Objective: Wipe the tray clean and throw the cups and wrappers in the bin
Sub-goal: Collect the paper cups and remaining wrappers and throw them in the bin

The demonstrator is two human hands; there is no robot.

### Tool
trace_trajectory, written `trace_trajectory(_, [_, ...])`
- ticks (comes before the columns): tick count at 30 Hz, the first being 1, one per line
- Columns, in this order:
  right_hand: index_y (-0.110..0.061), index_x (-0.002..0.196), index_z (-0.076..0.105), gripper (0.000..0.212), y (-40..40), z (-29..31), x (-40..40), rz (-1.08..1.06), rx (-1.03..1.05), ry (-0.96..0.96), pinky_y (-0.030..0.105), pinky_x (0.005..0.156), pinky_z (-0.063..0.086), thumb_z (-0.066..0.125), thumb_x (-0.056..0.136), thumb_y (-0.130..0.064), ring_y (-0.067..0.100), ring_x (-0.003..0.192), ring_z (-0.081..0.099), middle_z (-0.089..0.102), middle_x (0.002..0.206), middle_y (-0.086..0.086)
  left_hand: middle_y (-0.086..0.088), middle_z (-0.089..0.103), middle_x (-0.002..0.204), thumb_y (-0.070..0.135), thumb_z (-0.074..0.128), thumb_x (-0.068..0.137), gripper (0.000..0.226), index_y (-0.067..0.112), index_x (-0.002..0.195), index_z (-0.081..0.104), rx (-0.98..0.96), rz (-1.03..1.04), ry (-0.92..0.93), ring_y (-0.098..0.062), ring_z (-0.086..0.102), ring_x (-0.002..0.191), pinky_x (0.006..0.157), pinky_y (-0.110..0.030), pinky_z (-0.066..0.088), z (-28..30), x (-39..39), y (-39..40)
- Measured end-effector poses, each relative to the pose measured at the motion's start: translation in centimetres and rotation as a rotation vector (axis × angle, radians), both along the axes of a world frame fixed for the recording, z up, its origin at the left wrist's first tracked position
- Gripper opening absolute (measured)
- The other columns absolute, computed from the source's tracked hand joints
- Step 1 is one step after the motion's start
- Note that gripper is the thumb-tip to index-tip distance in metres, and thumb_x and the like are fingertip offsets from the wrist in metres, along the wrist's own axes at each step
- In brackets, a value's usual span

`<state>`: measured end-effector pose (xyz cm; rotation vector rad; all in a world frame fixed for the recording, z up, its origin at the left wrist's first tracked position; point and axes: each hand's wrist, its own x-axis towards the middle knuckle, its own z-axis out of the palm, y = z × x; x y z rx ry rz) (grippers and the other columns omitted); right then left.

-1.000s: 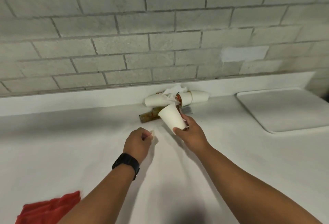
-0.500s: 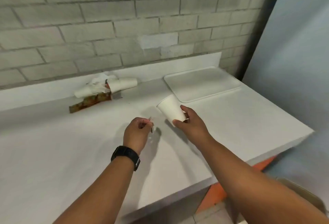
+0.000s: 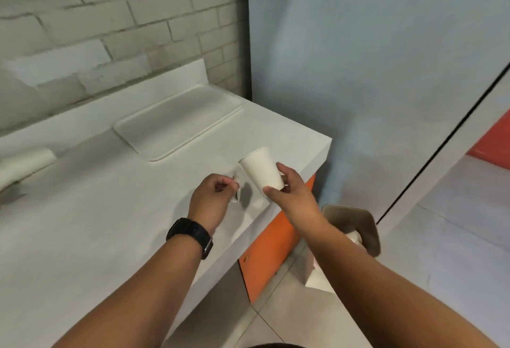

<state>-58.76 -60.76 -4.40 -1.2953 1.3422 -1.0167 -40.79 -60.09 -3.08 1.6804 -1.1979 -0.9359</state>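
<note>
Right hand grips a white paper cup, thumb and fingers curled round its lower end, mouth tipped up and away, right at the counter corner. Left hand just beside it, fingertips pinching a small pale scrap, too blurred to name. Below the right forearm, on the floor, a brown bin. Farther back, the white tray lies flat by the brick wall; another cup lies at far left.

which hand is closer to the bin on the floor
Right. The right hand, gripping the paper cup, is out past the counter edge, just up-left of the brown bin. The left hand pinches a small scrap over the counter, farther left.
</note>
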Motion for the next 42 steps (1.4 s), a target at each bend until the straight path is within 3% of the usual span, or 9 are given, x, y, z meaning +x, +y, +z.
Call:
trace_trajectory(4, [-0.029, 0.141, 0.040, 0.065, 1.1, -2.3, -3.0, -0.127, 0.026, -0.074, 0.017, 0.080, 0.048, 0.070, 0.084, -0.021, 0.006, 0.104, 0.057, 0.053, 0.130, -0.008, 0.006, 0.068, 0.083, 0.021, 0.063, 0.085, 0.001, 0.021, 0.084, 0.064, -0.008, -0.147, -0.029, -0.014, 0.063, 0.077, 0.071, -0.027, 0.048, -0.6, -3.3, -1.6])
trace_trajectory(8, [-0.038, 0.133, 0.048, 0.067, 1.8, -5.6, -6.8, -0.267, 0.089, -0.113, 0.043, 0.096, 0.051, 0.075, 0.072, -0.032, 0.014, 0.112, 0.060, 0.059, 0.128, -0.010, 0.007, 0.068, 0.079, 0.015, 0.064, 0.084, 0.006, 0.020, 0.080, 0.064, 0.006, -0.265, -0.020, -0.010, 0.064, 0.077, 0.077, -0.029, 0.053, -2.0, -7.0, -2.0])
trace_trajectory(13, [-0.028, 0.139, 0.043, 0.063, 2.1, -10.2, -14.0, -0.471, 0.287, -0.004, 0.029, 0.079, 0.050, 0.071, 0.083, -0.022, 0.010, 0.097, 0.057, 0.054, 0.127, -0.003, 0.011, 0.068, 0.078, 0.017, 0.067, 0.084, 0.010, 0.024, 0.078, 0.063, 0.086, -0.382, -0.048, 0.001, 0.062, 0.075, 0.072, -0.022, 0.046, -4.4, -11.8, -2.8])
trace_trajectory(18, [-0.019, 0.141, 0.040, 0.066, -0.7, -15.8, -22.0, -0.550, 0.513, 0.069, 0.038, 0.094, 0.046, 0.071, 0.083, -0.020, 0.026, 0.112, 0.055, 0.052, 0.133, 0.006, 0.024, 0.068, 0.075, 0.017, 0.067, 0.085, 0.017, 0.029, 0.073, 0.063, 0.230, -0.366, -0.055, 0.007, 0.063, 0.078, 0.072, -0.016, 0.045, -8.2, -16.5, -4.3])
trace_trajectory(24, [-0.016, 0.142, 0.042, 0.064, -8.5, -22.0, -27.6, -0.358, 0.630, 0.296, 0.032, 0.097, 0.040, 0.068, 0.083, -0.022, 0.030, 0.119, 0.053, 0.053, 0.134, 0.010, 0.005, 0.070, 0.081, 0.012, 0.067, 0.084, 0.019, 0.026, 0.072, 0.063, 0.366, -0.275, -0.042, -0.013, 0.064, 0.083, 0.078, -0.029, 0.047, -13.5, -19.7, -7.0])
trace_trajectory(27, [-0.022, 0.141, 0.040, 0.064, -11.6, -25.0, -29.7, -0.354, 0.715, 0.431, 0.042, 0.102, 0.043, 0.062, 0.082, -0.032, 0.034, 0.120, 0.053, 0.054, 0.133, 0.012, 0.006, 0.069, 0.078, 0.010, 0.066, 0.085, 0.017, 0.019, 0.071, 0.062, 0.405, -0.237, -0.064, -0.012, 0.063, 0.080, 0.075, -0.027, 0.045, -15.4, -21.3, -8.5])
trace_trajectory(32, [-0.013, 0.141, 0.041, 0.057, -11.2, -26.6, -31.9, -0.395, 0.807, 0.329, 0.031, 0.087, 0.040, 0.059, 0.087, -0.023, 0.034, 0.119, 0.053, 0.054, 0.134, 0.015, 0.017, 0.067, 0.066, 0.006, 0.062, 0.086, 0.024, 0.018, 0.066, 0.059, 0.493, -0.215, -0.026, 0.003, 0.061, 0.074, 0.074, -0.019, 0.043, -19.0, -24.6, -10.8])
trace_trajectory(36, [-0.016, 0.138, 0.045, 0.055, -9.0, -27.5, -33.3, -0.358, 0.843, 0.306, 0.027, 0.082, 0.041, 0.061, 0.086, -0.025, 0.028, 0.114, 0.057, 0.058, 0.130, 0.010, 0.005, 0.069, 0.093, 0.020, 0.065, 0.086, 0.004, 0.023, 0.084, 0.063, 0.544, -0.228, -0.026, -0.023, 0.064, 0.092, 0.083, -0.032, 0.047, -22.2, -27.7, -13.0])
trace_trajectory(42, [-0.017, 0.127, 0.057, 0.041, -9.3, -26.4, -33.3, -0.248, 0.808, 0.314, 0.031, 0.086, 0.046, 0.058, 0.086, -0.024, 0.025, 0.107, 0.059, 0.063, 0.121, 0.006, 0.001, 0.032, 0.152, 0.032, 0.060, 0.091, 0.066, 0.025, 0.147, 0.027, 0.649, -0.180, -0.094, -0.022, 0.037, 0.137, 0.110, -0.037, 0.034, -22.2, -29.6, -14.4])
